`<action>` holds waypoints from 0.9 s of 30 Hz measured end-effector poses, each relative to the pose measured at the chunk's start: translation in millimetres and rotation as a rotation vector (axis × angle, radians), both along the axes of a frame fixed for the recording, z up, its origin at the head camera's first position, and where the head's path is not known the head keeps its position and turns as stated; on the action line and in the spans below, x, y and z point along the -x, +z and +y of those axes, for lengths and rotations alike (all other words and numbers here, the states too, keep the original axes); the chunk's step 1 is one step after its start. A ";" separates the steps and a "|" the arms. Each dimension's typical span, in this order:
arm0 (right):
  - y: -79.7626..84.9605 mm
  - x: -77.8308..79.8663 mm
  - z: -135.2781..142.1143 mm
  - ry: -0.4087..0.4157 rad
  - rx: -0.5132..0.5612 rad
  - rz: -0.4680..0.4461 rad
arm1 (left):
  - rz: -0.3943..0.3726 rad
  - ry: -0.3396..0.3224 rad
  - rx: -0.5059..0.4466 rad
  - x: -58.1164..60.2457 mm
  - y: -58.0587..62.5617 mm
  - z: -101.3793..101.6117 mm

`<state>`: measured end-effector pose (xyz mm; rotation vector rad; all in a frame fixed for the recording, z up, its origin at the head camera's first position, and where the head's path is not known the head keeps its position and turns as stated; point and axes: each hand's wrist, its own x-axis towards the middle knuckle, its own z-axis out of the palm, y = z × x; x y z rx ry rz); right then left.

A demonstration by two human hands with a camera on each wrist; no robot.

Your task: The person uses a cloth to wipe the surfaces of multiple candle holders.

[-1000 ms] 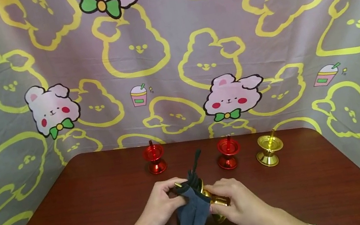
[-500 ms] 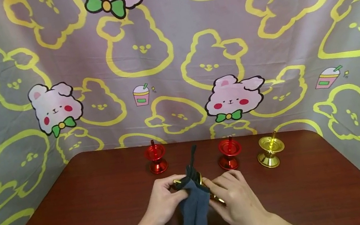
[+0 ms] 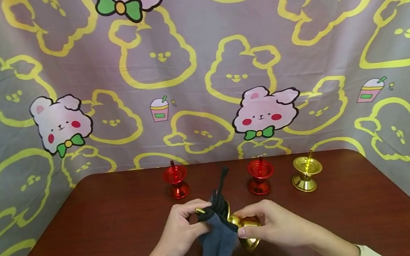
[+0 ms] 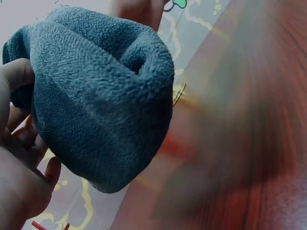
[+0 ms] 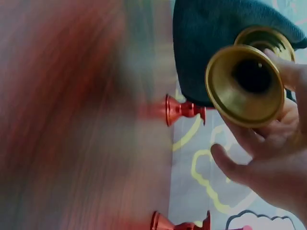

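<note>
A gold candle holder is tilted on its side between my hands, above the front of the table. Its flared base faces the right wrist camera. My right hand pinches the holder near its stem. My left hand grips a blue-grey cloth around the holder's upper part, and the gold spike tip sticks out beside the left fingers. The fuzzy cloth hangs down, with a dark loop standing up from it. Most of the dish is hidden by the cloth.
Toward the back of the dark red table stand a red candle holder, a second red candle holder and another gold candle holder. A patterned curtain hangs behind the table.
The right hand first covered more of the gold candle holder, then shifted its fingers, so the base shows again, turned lower. The cloth swung slightly right, then back left. The standing holders stayed put.
</note>
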<state>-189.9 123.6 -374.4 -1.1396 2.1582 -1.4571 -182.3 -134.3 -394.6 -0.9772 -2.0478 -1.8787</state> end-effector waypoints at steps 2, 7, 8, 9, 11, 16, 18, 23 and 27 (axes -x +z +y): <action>-0.5 -2.5 -0.2 -0.021 0.016 0.022 | 0.002 0.003 0.005 -0.7 -0.3 1.0; -2.2 -8.1 -5.5 -0.132 0.013 0.280 | -0.023 0.055 0.012 -0.6 -1.9 2.7; -2.6 -9.0 -7.1 -0.158 0.004 0.350 | -0.041 0.067 0.007 -0.6 -2.2 3.0; -3.1 -10.0 -8.5 -0.190 -0.011 0.421 | -0.062 0.075 0.000 -0.7 -2.3 3.4; -4.3 -12.3 -10.8 -0.255 -0.038 0.541 | -0.102 0.092 -0.016 -0.8 -2.2 4.8; -11.2 -17.0 -14.0 -0.399 -0.058 0.803 | -0.164 0.131 -0.051 -0.4 -1.8 10.6; -14.5 -17.5 -15.1 -0.443 -0.076 0.958 | -0.213 0.161 -0.066 -0.9 -2.5 13.6; -18.4 -16.6 -16.6 -0.537 -0.169 1.220 | -0.401 0.241 -0.108 -4.2 -4.3 18.7; -17.7 -13.8 -15.3 -0.557 -0.176 1.163 | -0.445 0.245 -0.111 -3.1 -3.0 16.7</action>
